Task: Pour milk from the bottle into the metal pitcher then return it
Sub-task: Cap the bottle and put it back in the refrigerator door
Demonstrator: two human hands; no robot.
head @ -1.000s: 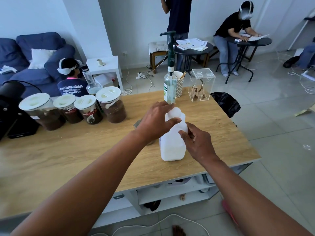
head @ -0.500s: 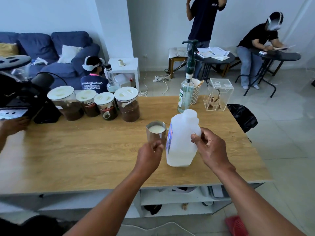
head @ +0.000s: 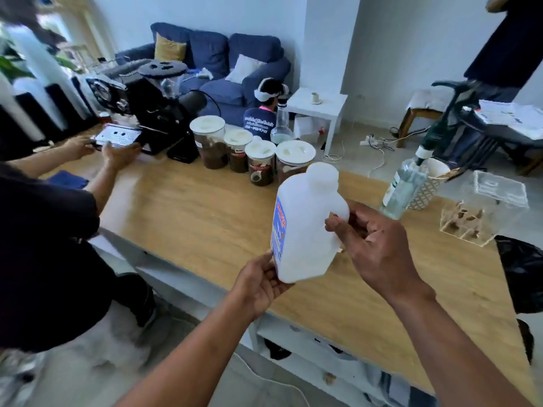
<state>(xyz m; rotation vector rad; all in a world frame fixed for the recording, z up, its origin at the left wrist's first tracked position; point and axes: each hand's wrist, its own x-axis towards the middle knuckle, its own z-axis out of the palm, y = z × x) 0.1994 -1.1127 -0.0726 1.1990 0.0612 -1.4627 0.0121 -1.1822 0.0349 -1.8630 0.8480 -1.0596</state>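
The white plastic milk bottle [head: 305,221], capped, with a blue label on its left face, hangs tilted above the near edge of the wooden table [head: 205,218]. My left hand [head: 260,284] cups its bottom corner from below. My right hand [head: 379,248] grips its right side by the handle. The metal pitcher is not visible; it may be hidden behind the bottle.
Several lidded jars of coffee [head: 235,154] stand at the table's far side. A pump bottle [head: 408,186], a woven cup and a clear acrylic box [head: 484,212] sit to the right. Another person [head: 50,248] stands at the left, hands on a tablet [head: 117,138] beside a black machine [head: 164,113].
My view has swung left. The bottle has been lifted off the table. My left hand left the pitcher and now supports the bottle's base. The pitcher has dropped out of sight.
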